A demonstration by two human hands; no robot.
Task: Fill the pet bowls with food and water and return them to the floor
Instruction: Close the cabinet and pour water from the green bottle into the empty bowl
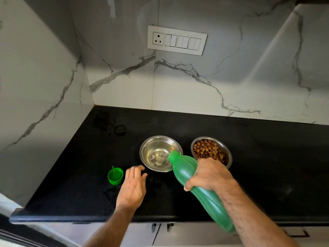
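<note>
Basically a black counter (pixel 249 157) fills the lower half of the frame, marble wall (pixel 195 82) behind, switch panel (pixel 177 40) upper centre. Two steel bowls sit side by side mid-frame, apart, not touching. Left bowl (pixel 156 141) has some water in the bottom, looks only part full. Right bowl (pixel 223 146) holds brown kibble, seems done.

Green bottle (pixel 185 168) is tipped over, long axis running from lower right of the frame up-left, mouth over the near right rim of the left bowl, base down past the counter edge. Cannot make out a clear stream at the mouth; ripples in the water suggest pouring is under way. Right hand (pixel 210 172) wraps round the bottle's upper body, fingers and thumb curled on it, partly covering the near edge of the right bowl.

Left hand (pixel 132 184) rests on the counter just lower left of the left bowl, fingers loose, holding nothing. Green cap (pixel 115 175) lies open side up just left of that hand, near it, not touching.

Key relation: cap is on the left hand's side, well apart from the right hand, so recapping likely falls to the left hand once the bottle goes upright. Bowls not yet on the floor
</note>
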